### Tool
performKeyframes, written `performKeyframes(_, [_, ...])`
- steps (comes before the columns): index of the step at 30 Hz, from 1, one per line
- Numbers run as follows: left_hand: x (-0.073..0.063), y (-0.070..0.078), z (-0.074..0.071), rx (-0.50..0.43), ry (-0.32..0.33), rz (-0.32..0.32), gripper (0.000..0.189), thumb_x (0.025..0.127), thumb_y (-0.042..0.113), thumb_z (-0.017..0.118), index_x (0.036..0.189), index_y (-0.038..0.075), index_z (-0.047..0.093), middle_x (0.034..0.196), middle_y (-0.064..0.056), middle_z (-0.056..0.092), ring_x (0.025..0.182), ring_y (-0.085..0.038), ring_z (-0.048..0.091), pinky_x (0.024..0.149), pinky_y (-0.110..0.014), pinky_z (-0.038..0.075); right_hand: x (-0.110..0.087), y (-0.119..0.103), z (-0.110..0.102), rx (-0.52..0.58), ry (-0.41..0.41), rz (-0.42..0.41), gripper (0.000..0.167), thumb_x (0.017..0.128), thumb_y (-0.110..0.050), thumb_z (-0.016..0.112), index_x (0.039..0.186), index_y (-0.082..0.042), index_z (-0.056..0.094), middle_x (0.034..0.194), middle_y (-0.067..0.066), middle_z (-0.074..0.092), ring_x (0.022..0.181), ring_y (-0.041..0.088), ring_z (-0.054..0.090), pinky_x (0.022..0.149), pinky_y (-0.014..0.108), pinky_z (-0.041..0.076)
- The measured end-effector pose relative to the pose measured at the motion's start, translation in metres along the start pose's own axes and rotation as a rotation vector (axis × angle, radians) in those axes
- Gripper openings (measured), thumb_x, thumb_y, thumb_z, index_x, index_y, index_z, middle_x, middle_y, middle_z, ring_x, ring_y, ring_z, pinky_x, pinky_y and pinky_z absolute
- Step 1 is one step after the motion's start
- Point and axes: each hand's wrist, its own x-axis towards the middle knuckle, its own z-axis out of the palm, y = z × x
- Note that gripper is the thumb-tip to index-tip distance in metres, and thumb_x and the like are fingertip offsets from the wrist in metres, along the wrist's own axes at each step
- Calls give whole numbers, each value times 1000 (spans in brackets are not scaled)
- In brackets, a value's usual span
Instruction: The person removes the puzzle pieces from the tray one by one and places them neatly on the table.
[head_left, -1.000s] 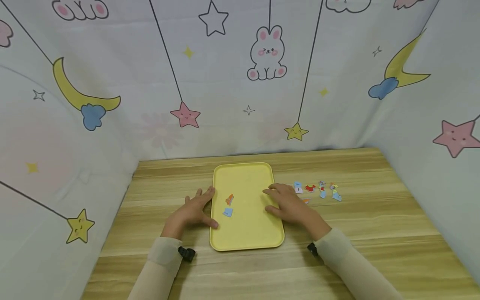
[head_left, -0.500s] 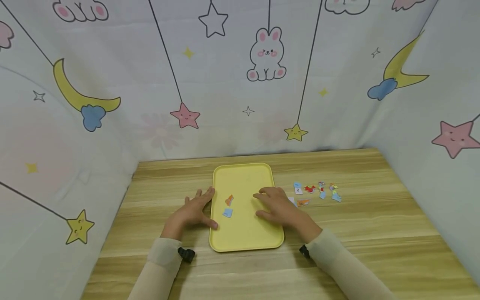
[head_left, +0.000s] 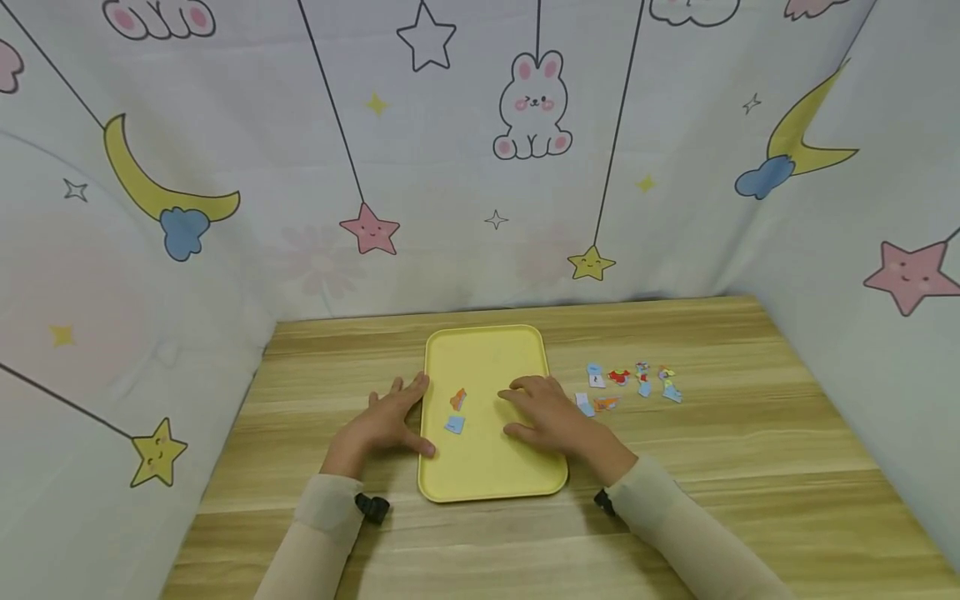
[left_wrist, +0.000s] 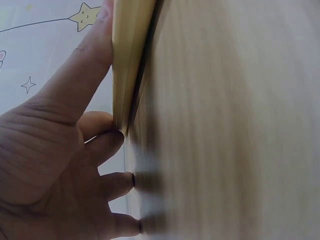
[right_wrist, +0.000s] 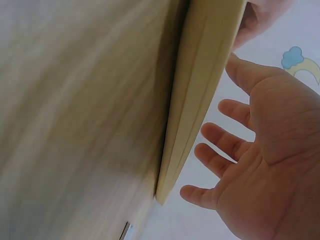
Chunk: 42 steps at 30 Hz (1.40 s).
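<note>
A yellow tray (head_left: 487, 467) lies on the wooden table. My left hand (head_left: 382, 421) rests at its left rim with fingers spread. In the left wrist view, the thumb (left_wrist: 82, 72) lies along the tray's rim, and some fingertips touch the table beside it. My right hand (head_left: 551, 417) is over the tray's right half, fingers loosely bent and apart, with nothing seen between them. Two small flat printed pieces are in the tray: an orange one (head_left: 457, 399) and, just below it, a light blue one (head_left: 454, 425). Both are nearer my left hand.
Right of the tray lie several similar pieces, among them a blue-and-white one (head_left: 596, 375), a red one (head_left: 618, 377), an orange one (head_left: 606, 403) and a yellow-and-blue one (head_left: 671, 385). A patterned white cloth (head_left: 450, 275) encloses the table's back and sides.
My right hand has moved left, further over the tray, uncovering pieces on the table beside it. My left hand, the tray and the two pieces in it have stayed put.
</note>
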Motion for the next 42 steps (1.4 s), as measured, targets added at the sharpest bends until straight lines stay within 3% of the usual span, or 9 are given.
performKeyframes(6, [0, 0, 0, -10, -4, -3, 134, 69, 41, 99, 168, 4, 17, 175, -12, 12, 160, -46, -3, 119, -74, -12, 5, -6, 7, 11, -38, 20, 55, 101, -33, 73, 148, -8, 59, 145, 19, 56, 141, 38, 46, 119, 73, 25])
performKeyframes(22, [0, 1, 0, -6, 3, -12, 134, 68, 44, 99, 168, 4, 19, 175, -13, 13, 159, -47, -2, 119, -75, -11, 21, -35, 15, -2, -93, -2, 54, 103, -33, 71, 150, -11, 57, 149, 17, 54, 145, 37, 43, 121, 71, 23])
performKeyframes(29, [0, 4, -1, -13, -2, -9, 132, 70, 42, 98, 168, 4, 18, 175, -13, 12, 159, -47, -3, 119, -75, -12, 27, -43, 23, -83, -94, -43, 53, 102, -35, 71, 149, -13, 59, 145, 12, 57, 142, 34, 45, 118, 70, 29])
performKeyframes(42, [0, 3, -1, 5, -6, -2, 132, 71, 44, 97, 168, 3, 18, 175, -14, 12, 159, -48, -3, 118, -76, -11, 35, -51, 29, -158, -147, -17, 49, 103, -34, 70, 149, -18, 60, 146, 7, 57, 144, 31, 45, 119, 69, 29])
